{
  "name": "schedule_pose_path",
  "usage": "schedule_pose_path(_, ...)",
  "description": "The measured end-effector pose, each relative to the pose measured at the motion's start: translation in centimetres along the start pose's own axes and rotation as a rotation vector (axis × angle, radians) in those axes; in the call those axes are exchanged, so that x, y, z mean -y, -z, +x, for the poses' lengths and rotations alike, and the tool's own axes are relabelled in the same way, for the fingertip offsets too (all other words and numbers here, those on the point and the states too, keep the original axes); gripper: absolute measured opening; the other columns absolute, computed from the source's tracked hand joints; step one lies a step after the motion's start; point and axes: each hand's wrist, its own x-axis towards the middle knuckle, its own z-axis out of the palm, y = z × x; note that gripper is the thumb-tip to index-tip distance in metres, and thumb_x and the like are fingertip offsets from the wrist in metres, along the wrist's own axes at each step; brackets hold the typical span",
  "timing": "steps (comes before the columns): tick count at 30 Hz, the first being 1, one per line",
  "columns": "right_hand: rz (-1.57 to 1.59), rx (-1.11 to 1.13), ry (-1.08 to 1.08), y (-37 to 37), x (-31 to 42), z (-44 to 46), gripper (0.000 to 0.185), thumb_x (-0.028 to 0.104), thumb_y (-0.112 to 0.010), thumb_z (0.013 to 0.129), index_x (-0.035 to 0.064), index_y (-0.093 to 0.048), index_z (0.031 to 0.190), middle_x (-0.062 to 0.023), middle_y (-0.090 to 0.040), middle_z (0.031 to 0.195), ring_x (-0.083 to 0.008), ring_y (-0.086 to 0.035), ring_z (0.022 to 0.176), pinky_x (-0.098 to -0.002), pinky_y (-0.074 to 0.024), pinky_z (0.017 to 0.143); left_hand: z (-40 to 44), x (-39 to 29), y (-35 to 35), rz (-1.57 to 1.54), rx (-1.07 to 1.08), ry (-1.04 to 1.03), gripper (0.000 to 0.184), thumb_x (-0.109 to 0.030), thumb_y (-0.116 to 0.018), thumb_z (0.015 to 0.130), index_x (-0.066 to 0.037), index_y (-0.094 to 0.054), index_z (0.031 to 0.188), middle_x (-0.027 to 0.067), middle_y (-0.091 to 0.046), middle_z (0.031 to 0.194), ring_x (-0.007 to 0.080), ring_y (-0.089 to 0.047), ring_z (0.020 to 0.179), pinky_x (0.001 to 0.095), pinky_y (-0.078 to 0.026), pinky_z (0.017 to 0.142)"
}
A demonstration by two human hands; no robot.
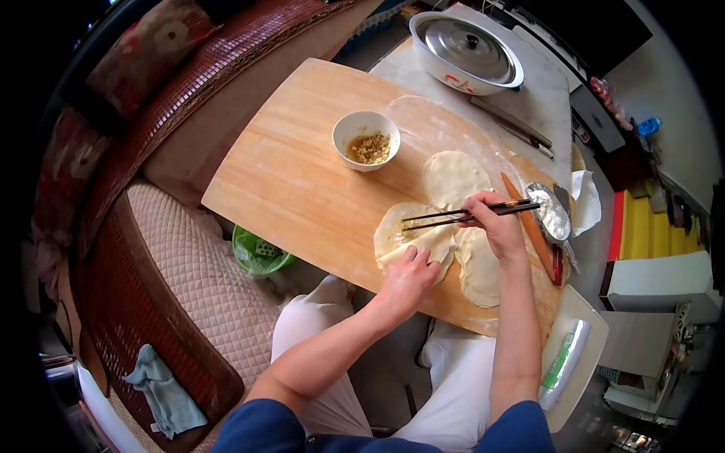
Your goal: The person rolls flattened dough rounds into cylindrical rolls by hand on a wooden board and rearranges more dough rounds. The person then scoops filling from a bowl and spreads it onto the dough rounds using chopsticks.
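Observation:
On a wooden board (279,151), my left hand (411,281) grips the near edge of a thin dough round (390,235), which is partly folded over. Black chopsticks (442,220) are in my right hand (492,226), their tips resting over the uncovered part of that round, where small yellowish bits show. Behind it lies another stack of dough rounds (455,177), and more dough rounds (480,275) sit to the right, below my right wrist. A white bowl (361,165) farther back holds chopped bits in brown liquid.
A rolling pin (526,215) and a container of white flour (556,219) lie along the board's right side. A lidded basin (461,74) stands behind. Plastic wrap (565,362) is at lower right; a green basket (279,264) sits below the board's left edge.

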Motion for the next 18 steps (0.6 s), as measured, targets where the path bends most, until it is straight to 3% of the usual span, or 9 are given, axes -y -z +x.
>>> schedule_pose_path(2, 0.048, -0.089, 0.028, -0.2, 0.5, -0.6, 0.018, 0.015, -0.068, 0.094, -0.0027, -0.068, 0.093, -0.0084, -0.069, 0.082, -0.0165, -0.068, 0.07, -0.0294, -0.0605, 0.069, 0.0, -0.1, 0.1, 0.011, 0.009, -0.012, 0.017, -0.009, -0.064, 0.071, -0.007, -0.058, 0.087, 0.0074, -0.054, 0.091, 0.0263, -0.056, 0.09, 0.0389, -0.054, 0.064)
schedule_pose_path(12, 0.126, -0.043, -0.018, -1.3, -2.5, -2.0, 0.018, 0.016, -0.068, 0.095, -0.0017, -0.067, 0.091, -0.0071, -0.068, 0.082, -0.0148, -0.068, 0.071, -0.0288, -0.0593, 0.067, 0.1, 0.5, -0.4, -0.014, 0.011, -0.018, 0.016, -0.009, -0.064, 0.072, -0.006, -0.059, 0.086, 0.0084, -0.054, 0.091, 0.0277, -0.057, 0.091, 0.0398, -0.053, 0.065)
schedule_pose_path(18, 0.1, -0.164, 0.051, 0.0, -2.9, -2.1, 0.017, 0.016, -0.069, 0.094, -0.001, -0.067, 0.091, -0.0075, -0.069, 0.081, -0.0152, -0.067, 0.069, -0.0286, -0.0588, 0.065, 0.1, 0.5, -0.6, -0.007, 0.034, -0.004, 0.015, -0.009, -0.064, 0.073, -0.007, -0.059, 0.087, 0.0089, -0.055, 0.092, 0.0277, -0.057, 0.091, 0.0398, -0.053, 0.066)
